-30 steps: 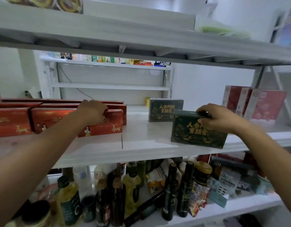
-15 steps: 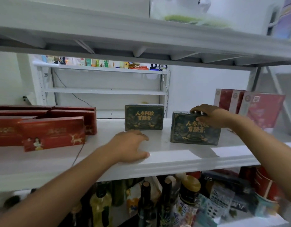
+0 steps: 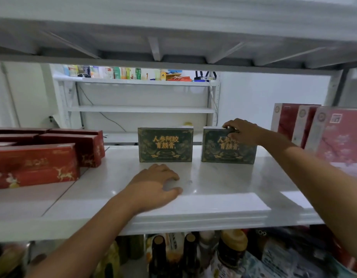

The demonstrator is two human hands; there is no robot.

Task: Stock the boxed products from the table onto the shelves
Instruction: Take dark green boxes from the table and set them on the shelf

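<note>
- At the left of the glossy white shelf (image 3: 223, 189), your flat, long red cardboard boxes with gold deer print (image 3: 36, 164) lie stacked in rows.
- Your left hand (image 3: 156, 186) rests palm-down on the smooth shelf surface, fingers spread, holding nothing.
- Just behind it stands an upright rectangular dark green box with gold lettering (image 3: 165, 145).
- Beside that, a gap apart, the second dark green gold-lettered box (image 3: 223, 150) stands upright; your right hand (image 3: 242, 131) curls over its top right corner, fingers gripping the edge.
- At the far right, tall pink and red floral cartons (image 3: 332, 135) lean upright.
</note>
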